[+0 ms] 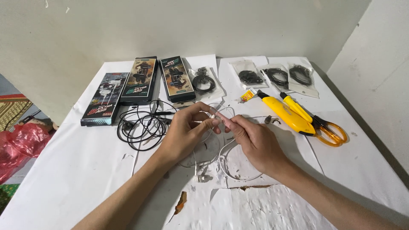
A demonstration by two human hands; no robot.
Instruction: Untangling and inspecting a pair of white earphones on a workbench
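Note:
My left hand (187, 130) and my right hand (255, 140) meet over the middle of a white-covered table (76, 166). Both pinch a white earphone cable (226, 168) between thumb and fingertips. The cable's loops lie on the table under and in front of my hands, with a white earbud (200, 175) at the near end. A tangle of black earphone cable (142, 123) lies just left of my left hand.
Three dark printed boxes (140, 83) stand at the back left. Clear bags of black earphones (277, 76) lie at the back. A yellow tool (283, 113), orange-handled scissors (328, 130) and a small glue tube (248, 95) sit right. A red plastic bag (19, 147) lies off the table's left.

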